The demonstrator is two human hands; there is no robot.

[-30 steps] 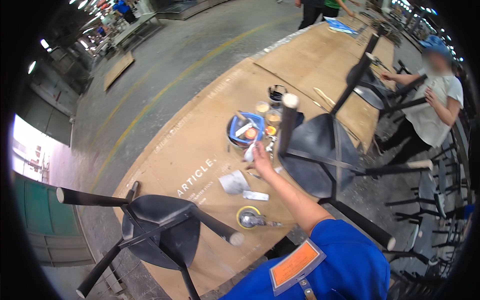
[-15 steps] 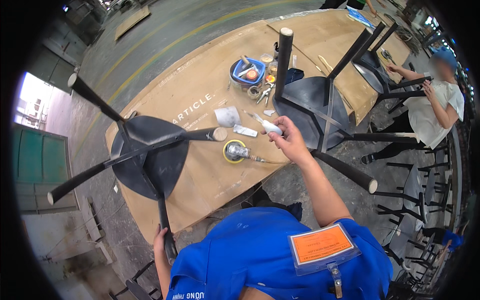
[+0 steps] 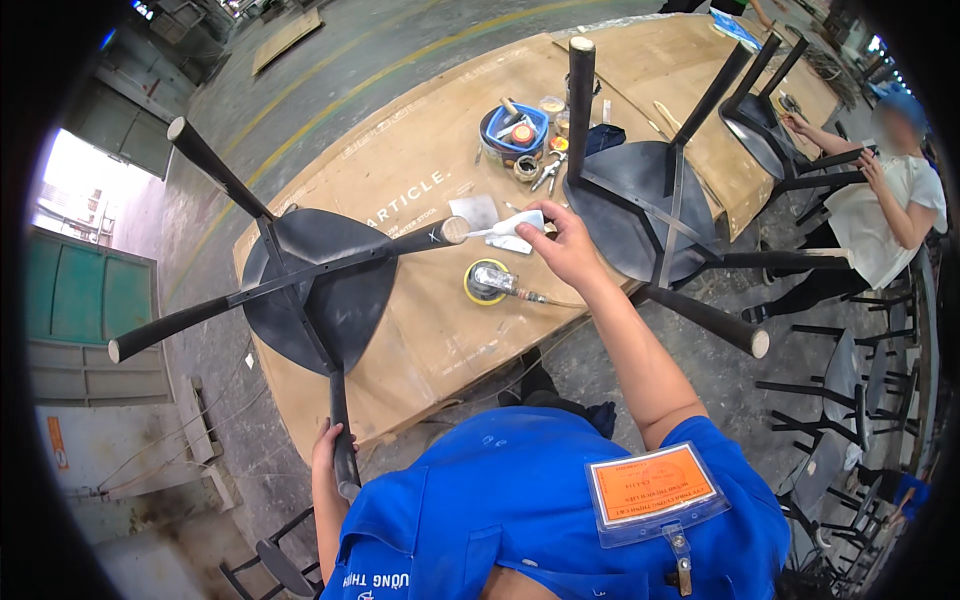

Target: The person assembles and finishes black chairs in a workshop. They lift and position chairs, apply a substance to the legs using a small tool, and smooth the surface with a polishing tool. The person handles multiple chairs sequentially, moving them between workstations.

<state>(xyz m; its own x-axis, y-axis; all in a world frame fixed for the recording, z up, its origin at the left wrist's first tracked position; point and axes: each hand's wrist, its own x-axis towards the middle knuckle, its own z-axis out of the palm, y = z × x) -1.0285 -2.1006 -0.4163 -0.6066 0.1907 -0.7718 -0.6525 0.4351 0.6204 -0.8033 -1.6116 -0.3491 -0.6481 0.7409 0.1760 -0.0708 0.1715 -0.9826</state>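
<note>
An upside-down black chair (image 3: 355, 310) lies at the left, its seat on the cardboard-covered table and its legs spread upward. My left hand (image 3: 328, 445) is wrapped round the chair's near leg. In my right hand (image 3: 562, 248) is a white squeeze bottle (image 3: 518, 224), tilted so its thin nozzle points left. The nozzle tip is at the pale round end of the chair's right leg (image 3: 452, 232); whether it touches, I cannot tell. Below the bottle sits a round sander (image 3: 488, 281) with a yellow edge and a hose. Sandpaper (image 3: 472, 210) lies behind the nozzle.
A second upturned black chair (image 3: 640, 200) stands to the right, one leg jutting toward me. Behind the bottle are a blue tub (image 3: 518, 128) of small items, jars and a spray gun (image 3: 548, 172). A co-worker (image 3: 905, 190) handles another chair at the far right.
My right hand has moved left with the squeeze bottle, bringing its nozzle to the leg's end. The left hand keeps its hold on the near leg. The whole view has shifted slightly.
</note>
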